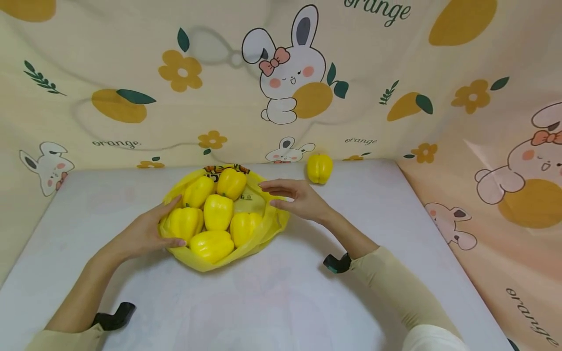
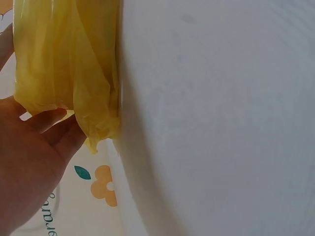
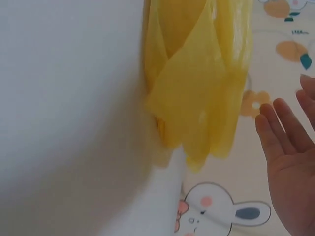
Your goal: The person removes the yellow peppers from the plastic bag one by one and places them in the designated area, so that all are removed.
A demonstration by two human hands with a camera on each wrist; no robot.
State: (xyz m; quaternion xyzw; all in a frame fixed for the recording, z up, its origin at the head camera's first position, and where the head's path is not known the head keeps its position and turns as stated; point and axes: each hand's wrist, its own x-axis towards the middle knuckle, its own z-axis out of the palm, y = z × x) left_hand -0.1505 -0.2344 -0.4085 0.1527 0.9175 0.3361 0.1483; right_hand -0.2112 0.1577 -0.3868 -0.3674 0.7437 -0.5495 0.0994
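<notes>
A yellow plastic bag [image 1: 268, 229] sits on the table with its mouth spread upward. Several yellow bell peppers [image 1: 218, 213] lie in it, and a bare patch of the bag's inside shows at its right. At the bag's left side, my left hand [image 1: 147, 229] holds the rim, with the thumb in front and the fingers behind. In the left wrist view, those fingers [image 2: 49, 120] meet the thin plastic [image 2: 64, 59]. My right hand [image 1: 303, 199] hovers by the bag's right rim, fingers extended and holding nothing. The right wrist view shows its fingers [image 3: 285, 130] apart from the plastic.
One more yellow bell pepper [image 1: 319, 169] stands at the back edge of the white table [image 1: 272, 302], right of the bag. A patterned cloth [image 1: 175, 122] hangs behind the table and along its right side. Dark wrist devices [image 1: 337, 263] sit on both forearms.
</notes>
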